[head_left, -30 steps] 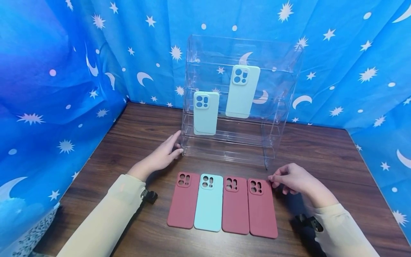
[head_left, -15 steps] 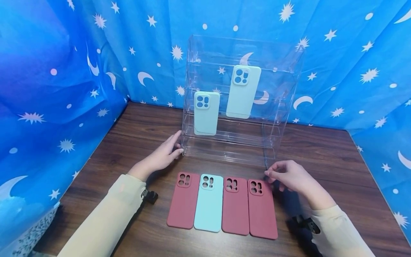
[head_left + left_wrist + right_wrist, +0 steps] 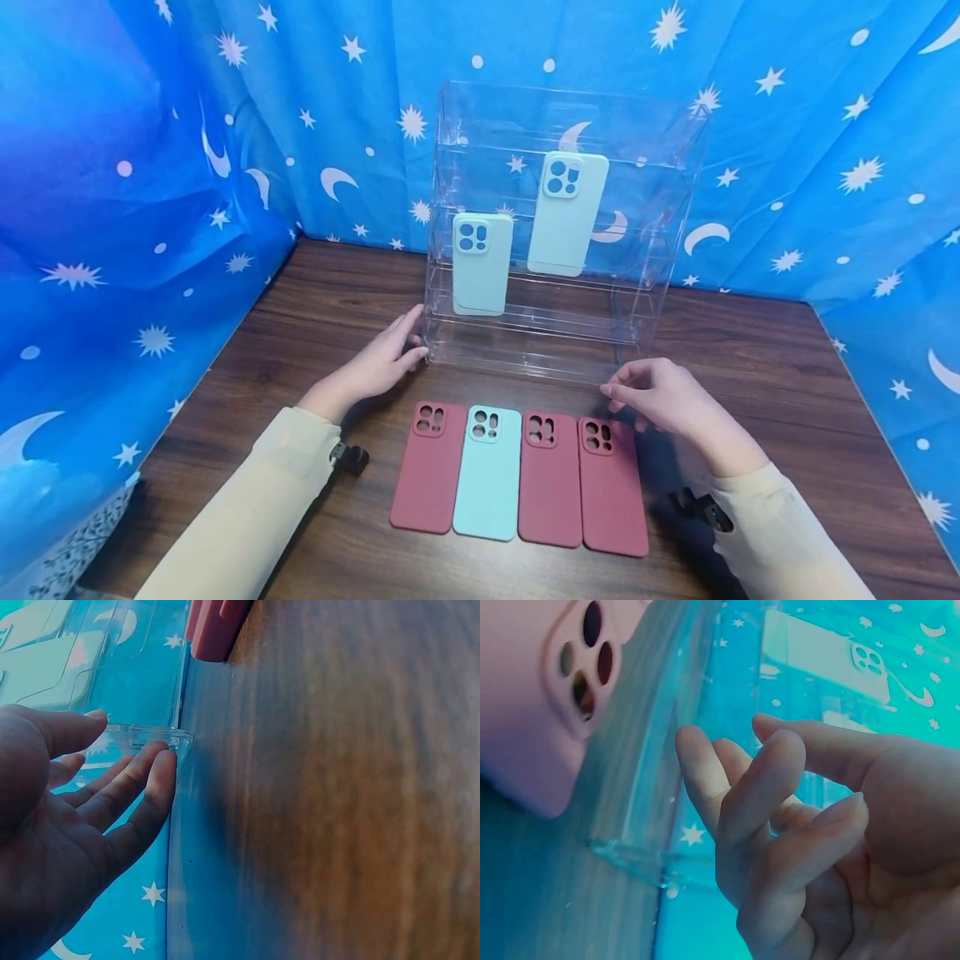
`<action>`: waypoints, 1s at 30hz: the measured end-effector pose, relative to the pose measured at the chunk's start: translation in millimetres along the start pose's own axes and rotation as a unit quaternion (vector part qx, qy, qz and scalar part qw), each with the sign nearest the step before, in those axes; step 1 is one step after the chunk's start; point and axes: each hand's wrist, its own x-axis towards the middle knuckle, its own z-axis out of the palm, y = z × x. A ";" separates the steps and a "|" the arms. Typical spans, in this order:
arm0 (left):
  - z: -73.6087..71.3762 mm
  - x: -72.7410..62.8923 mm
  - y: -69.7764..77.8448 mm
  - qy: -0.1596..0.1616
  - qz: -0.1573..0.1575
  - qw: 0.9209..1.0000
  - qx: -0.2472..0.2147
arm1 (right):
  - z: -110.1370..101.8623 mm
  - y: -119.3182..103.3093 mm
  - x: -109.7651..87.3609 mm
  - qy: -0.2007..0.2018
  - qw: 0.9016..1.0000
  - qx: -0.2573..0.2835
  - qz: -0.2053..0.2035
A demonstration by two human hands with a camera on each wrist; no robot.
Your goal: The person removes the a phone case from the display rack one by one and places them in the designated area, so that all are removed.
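In front of the clear rack (image 3: 562,364), three red phone cases (image 3: 551,500) and one mint phone case (image 3: 486,487) lie in a row. By its right front corner, the right hand (image 3: 667,396) hovers, fingers loosely bent; the left hand (image 3: 375,358), fingers extended, touches its left side. Two pale-green cases (image 3: 480,279) stand in it; behind hangs a starry curtain (image 3: 337,92).

A dark wood-grained table (image 3: 337,275) carries a clear tiered stand (image 3: 525,362) toward its back. Nearer the person, four phone cases lie flat side by side, camera cut-outs at the far end: from the left, a red case (image 3: 426,487), a mint case (image 3: 486,487), a second red case (image 3: 550,496) and a third red case (image 3: 613,504). The stand bears two pale mint cases (image 3: 567,229), one higher and further right.
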 end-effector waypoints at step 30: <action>-0.1 1.1 -2.5 -0.003 0.012 1.000 -0.018 | 20.7 -85.2 24.0 0.091 0.987 0.055 -0.116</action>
